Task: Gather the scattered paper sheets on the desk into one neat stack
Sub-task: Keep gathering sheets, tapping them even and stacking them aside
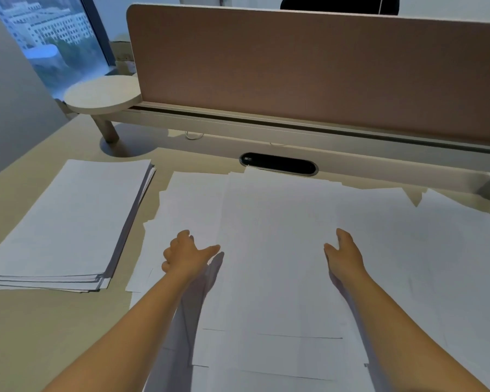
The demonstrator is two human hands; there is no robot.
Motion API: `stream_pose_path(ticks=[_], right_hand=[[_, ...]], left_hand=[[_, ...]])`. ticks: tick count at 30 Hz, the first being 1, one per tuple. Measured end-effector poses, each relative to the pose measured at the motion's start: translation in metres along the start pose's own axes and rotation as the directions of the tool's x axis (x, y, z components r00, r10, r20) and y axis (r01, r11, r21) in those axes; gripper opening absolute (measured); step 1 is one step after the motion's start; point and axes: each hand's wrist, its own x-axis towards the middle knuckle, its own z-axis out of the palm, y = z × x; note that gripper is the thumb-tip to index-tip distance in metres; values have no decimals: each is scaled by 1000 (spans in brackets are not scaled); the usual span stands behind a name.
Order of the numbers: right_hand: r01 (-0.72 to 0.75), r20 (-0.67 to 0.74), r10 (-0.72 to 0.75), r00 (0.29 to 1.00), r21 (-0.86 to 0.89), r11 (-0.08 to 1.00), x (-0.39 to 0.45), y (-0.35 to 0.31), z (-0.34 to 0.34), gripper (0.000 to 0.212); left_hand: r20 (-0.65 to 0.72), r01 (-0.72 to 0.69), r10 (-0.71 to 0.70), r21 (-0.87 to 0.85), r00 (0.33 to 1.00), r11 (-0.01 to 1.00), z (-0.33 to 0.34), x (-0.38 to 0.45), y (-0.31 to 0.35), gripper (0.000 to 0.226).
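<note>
Lying squared at the surface's [26, 321] left edge, a neat stack [68, 222] is seen, bare surface beside it, then the left hand [186, 257], fingers loosely curled, and right hand [344, 253], fingers relaxed, held apart over overlapping scattered sheets [275, 250] reaching rightward.

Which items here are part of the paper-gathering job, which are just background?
Job: scattered paper sheets; paper stack; left hand; right hand; desk.
Background: divider panel; cable port; round side shelf; window.
</note>
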Motion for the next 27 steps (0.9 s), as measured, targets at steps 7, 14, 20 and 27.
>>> stream_pose_path(ticks=[7, 14, 20, 27], right_hand=[[12, 120, -27, 992, 119, 993, 7, -19, 28, 54], [-95, 151, 56, 987, 266, 959, 5, -26, 39, 58], [-162, 152, 133, 979, 198, 967, -14, -29, 45, 26], [-180, 213, 135, 968, 208, 961, -41, -25, 34, 28]], left_hand=[[142, -75, 102, -186, 985, 980, -1, 16, 11, 77], [-16, 79, -97, -453, 995, 888, -18, 15, 6, 58], [316, 381, -250, -484, 915, 788, -23, 3, -6, 30], [314, 197, -94, -313, 945, 929, -18, -30, -15, 43]])
